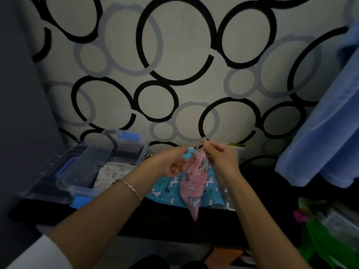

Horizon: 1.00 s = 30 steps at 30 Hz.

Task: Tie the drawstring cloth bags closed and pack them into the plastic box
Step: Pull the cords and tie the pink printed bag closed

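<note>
Pink bag (191,183) is hanging at frame centre over a blue bag (165,191), the right hand (221,158) pinching its cord (202,142) above the gathered neck; the left hand (171,164) is hovering beside it, fingers curled, though whether they are gripping cord I cannot tell. Should that pinch be slipping, the neck is probably risking loosening and the bag dropping. Lower left, the box (141,154) is sitting open with room beside a white bag (114,175).

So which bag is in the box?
The white printed cloth bag; the pink cloth bag is held up, the blue cloth bag lies outside.
</note>
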Motion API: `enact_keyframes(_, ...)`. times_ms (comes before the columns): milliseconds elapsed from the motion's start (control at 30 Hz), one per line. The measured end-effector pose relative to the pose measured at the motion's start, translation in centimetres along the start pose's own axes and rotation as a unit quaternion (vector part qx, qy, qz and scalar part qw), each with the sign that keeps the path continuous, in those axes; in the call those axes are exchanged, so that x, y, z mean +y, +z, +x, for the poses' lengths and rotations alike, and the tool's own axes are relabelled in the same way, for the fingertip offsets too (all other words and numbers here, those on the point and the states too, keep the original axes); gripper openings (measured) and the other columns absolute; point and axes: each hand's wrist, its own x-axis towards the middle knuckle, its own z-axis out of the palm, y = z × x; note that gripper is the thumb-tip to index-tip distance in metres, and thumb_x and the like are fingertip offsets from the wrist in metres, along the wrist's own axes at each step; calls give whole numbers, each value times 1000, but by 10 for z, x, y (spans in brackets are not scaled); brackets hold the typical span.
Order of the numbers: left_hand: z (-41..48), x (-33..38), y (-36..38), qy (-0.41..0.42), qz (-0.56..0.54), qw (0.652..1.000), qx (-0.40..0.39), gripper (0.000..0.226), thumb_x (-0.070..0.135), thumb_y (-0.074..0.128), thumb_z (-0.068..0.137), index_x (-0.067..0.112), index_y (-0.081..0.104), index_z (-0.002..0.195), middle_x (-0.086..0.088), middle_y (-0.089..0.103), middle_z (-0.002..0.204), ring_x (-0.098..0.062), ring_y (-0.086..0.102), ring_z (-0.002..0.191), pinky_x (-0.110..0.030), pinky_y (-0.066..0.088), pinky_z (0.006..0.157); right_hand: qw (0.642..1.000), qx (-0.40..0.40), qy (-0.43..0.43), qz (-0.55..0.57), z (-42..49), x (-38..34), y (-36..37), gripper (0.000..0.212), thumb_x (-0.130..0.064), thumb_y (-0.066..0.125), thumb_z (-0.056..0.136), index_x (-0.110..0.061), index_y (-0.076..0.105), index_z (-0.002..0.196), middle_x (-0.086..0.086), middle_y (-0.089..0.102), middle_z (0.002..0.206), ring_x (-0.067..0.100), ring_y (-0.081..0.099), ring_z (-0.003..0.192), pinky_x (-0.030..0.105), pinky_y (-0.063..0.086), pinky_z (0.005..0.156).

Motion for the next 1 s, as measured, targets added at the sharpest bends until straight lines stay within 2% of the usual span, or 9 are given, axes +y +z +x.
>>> enact_keyframes(133,1,2,2,-44,38,996,-66,63,74,47,81,15,60,64,0,56,57,-7,43,42,-13,31,39,997,-61,-4,-35,-5,-2,2,9,-15,69,87,-10,74,93,13,75,91,29,72,89,43,57,88)
enact_keyframes(300,11,1,-4,-78,47,988,-128,39,39,47,98,14,58,70,3,57,53,-4,47,39,-12,35,38,992,-82,-26,-87,-13,-9,1,10,-14,66,89,-9,73,94,12,75,89,24,71,86,34,59,81)
enact_keyframes(433,2,6,-8,-59,73,992,-88,35,22,43,101,5,61,77,-1,62,50,-5,51,33,-12,39,33,994,-28,-35,-104,-10,-5,-2,14,-13,66,90,-3,73,97,9,73,86,18,67,78,26,58,74)
enact_keyframes(533,-6,13,-8,44,172,984,21,39,23,37,103,4,58,76,0,60,44,-3,46,27,-13,35,31,992,-11,-30,-125,-7,-2,-1,14,-15,65,90,-5,73,96,10,73,87,21,69,83,30,58,78)
enact_keyframes(600,-5,14,-6,178,213,955,103,43,26,39,103,0,61,77,-7,64,56,-8,51,34,-17,42,38,990,-18,-32,-137,-5,-3,0,14,-15,65,91,-5,73,96,9,73,85,19,69,79,29,58,75)
enact_keyframes(667,0,11,-6,332,259,892,163,43,30,42,102,-2,66,86,-10,68,77,-17,61,60,-30,53,61,983,-44,-42,-176,-3,-4,1,12,-16,67,90,-8,75,92,7,73,80,14,66,72,26,55,69)
enact_keyframes(733,1,8,-3,423,260,859,124,46,38,41,101,2,68,99,-5,67,94,-18,62,84,-38,50,84,976,-73,-54,-200,-4,-8,1,9,-16,69,88,-11,76,87,8,74,79,14,67,72,30,55,72)
enact_keyframes(833,2,5,1,420,283,861,44,54,52,36,97,9,67,107,0,63,99,-16,59,93,-45,48,93,974,-114,-70,-185,-8,-17,-1,7,-7,69,86,-10,75,82,4,73,72,7,67,65,19,55,65)
enact_keyframes(1000,-1,7,5,427,375,822,43,40,31,35,104,14,58,76,-7,62,77,-24,57,74,-39,45,72,962,-72,-122,-235,-8,-16,-9,12,-3,70,81,-15,70,84,2,68,70,7,61,62,21,52,61)
